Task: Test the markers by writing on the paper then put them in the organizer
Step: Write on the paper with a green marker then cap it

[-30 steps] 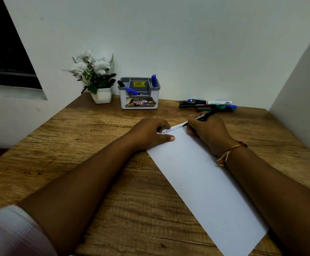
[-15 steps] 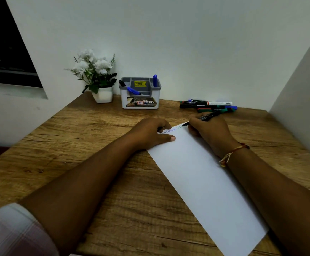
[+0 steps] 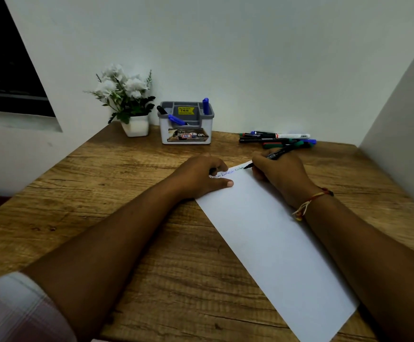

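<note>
A long white paper [image 3: 272, 233] lies slanted across the wooden table. My right hand [image 3: 278, 175] grips a black marker [image 3: 276, 155], its tip touching the paper's far end beside a line of small writing [image 3: 230, 172]. My left hand [image 3: 202, 175] rests on the paper's far left corner, fingers curled, thumb flat on the sheet. A grey and white organizer [image 3: 186, 124] stands at the back with two blue markers and a black one in it. Several loose markers [image 3: 276, 139] lie in a heap at the back right.
A small white pot of white flowers [image 3: 127, 99] stands left of the organizer. White walls close in the table [image 3: 97, 193] at the back and right. A dark window opening sits at far left.
The marker tip has crept a little to the right along the written line. My left hand stays where it was on the paper.
</note>
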